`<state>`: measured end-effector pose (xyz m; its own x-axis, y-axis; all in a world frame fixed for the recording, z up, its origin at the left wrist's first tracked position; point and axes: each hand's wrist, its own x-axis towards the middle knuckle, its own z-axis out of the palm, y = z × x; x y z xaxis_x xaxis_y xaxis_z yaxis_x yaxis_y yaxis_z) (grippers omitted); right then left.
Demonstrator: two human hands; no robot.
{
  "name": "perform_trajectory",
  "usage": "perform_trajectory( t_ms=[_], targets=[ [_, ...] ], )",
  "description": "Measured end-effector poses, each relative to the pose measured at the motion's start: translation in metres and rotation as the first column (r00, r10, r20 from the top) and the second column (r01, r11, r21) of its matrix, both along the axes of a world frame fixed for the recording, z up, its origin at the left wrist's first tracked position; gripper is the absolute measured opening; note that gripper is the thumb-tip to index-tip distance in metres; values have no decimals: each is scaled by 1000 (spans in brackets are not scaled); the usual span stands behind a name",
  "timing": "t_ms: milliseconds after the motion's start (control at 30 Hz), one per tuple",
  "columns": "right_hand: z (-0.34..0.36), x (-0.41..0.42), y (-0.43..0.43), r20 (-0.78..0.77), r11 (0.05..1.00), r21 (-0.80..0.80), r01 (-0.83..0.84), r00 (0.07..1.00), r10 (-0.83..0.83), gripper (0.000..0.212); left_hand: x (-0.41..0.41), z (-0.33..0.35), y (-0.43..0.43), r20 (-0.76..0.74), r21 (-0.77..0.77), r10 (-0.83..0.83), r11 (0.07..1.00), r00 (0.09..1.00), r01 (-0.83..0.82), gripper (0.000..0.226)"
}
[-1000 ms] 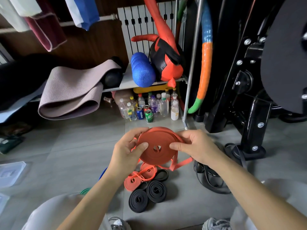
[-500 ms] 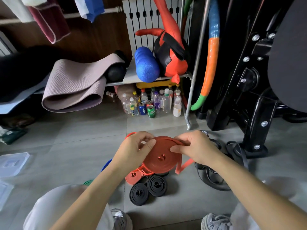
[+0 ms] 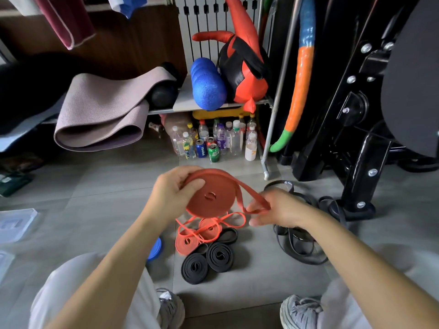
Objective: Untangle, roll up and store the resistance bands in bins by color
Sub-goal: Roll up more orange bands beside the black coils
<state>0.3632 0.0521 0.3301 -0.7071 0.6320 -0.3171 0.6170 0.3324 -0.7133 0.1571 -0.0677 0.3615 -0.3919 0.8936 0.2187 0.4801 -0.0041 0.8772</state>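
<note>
right hand (image 3: pixel 280 207) has come off the rim of the orange roll (image 3: pixel 209 198) and swung out right and down, taking the loose tail (image 3: pixel 251 195) w/ it: half a sec ago that tail hung under the roll, now it runs from the top of the roll across to the fingers. hands now: left hand (image 3: pixel 173 195) grips the roll by its left edge, thumb pressed on the face, fingers curled over the top; right hand pinches the folded end of the tail btwn thumb and fingers, apart from the roll. roll is held up in front of the person, above the floor (image 3: pixel 107 186), face toward the cam, wound tight w/ only that last loop free. my read: set-up for the final wrap, tail drawn out so it can go round the rim, so rolling this band is nearly done, storing not yet. down on the floor: small orange rolls (image 3: pixel 187 245) w/ a thin orange band (image 3: pixel 229 220) loose over them, two black rolls (image 3: pixel 221 257) just beside, a blue roll (image 3: pixel 155 249) half hidden by the left arm, a black tangle (image 3: pixel 297 243) to the right. clear plastic piece (image 3: pixel 16 224) at the left edge, bin or lid, can't tell. if that thumb lifts, the coil prob springs open.
</note>
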Motion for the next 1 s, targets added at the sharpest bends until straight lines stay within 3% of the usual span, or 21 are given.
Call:
perform_trajectory(
  t_ms=[67, 133, 200, 300, 400, 500, 600, 733, 800, 867, 933, 1000],
  targets=[
    [-7, 2, 1, 63, 1000, 0, -7, 998, 7, 19, -7, 4, -3, 61, 29, 50, 998, 997, -52, 37],
    [-11, 2, 2, 12, 999, -12, 40, 999, -40, 17, -10, 6, -6, 82, 43, 66, 997, 994, -70, 35],
    [-14, 3, 4, -77, 986, -41, 160, 984, -163, 17, -12, 7, -8, 71, 41, 72, 996, 995, -75, 33],
    [-12, 7, 5, -225, 906, -100, 412, 878, -424, 14, -14, 8, -11, 46, 33, 73, 997, 996, -75, 35],
    [-5, 11, 4, -274, 840, 63, 538, 819, -504, 10, -15, 7, -15, 2, -11, 59, 998, 998, -59, 29],
    [-3, 12, 1, -87, 880, 215, 423, 906, -414, 16, -15, 5, -17, -36, -69, 21, 997, 999, -23, 22],
    [-7, 11, -2, 154, 948, 188, 258, 945, -288, 21, -13, 5, -17, -48, -93, -13, 996, 999, 9, 28],
    [-7, 10, -3, 297, 973, 213, 92, 942, -154, 18, -9, 4, -17, -63, -115, -39, 993, 997, 31, 33],
    [-6, 9, -4, 277, 977, 201, 72, 953, -127, 22, -6, 3, -16, -52, -133, -66, 989, 996, 58, 29],
    [-7, 8, -6, 178, 990, 108, 90, 978, -108, 42, -3, 0, -15, -44, -152, -101, 984, 994, 93, 31],
    [-3, 3, -12, 2, 994, 0, 105, 994, -105, 64, 1, -4, -13, -64, -187, -140, 974, 988, 126, 34],
    [-1, 0, -16, -212, 992, -77, 96, 971, -111, 72, 7, -8, -11, -74, -207, -174, 966, 982, 155, 26]
  ],
)
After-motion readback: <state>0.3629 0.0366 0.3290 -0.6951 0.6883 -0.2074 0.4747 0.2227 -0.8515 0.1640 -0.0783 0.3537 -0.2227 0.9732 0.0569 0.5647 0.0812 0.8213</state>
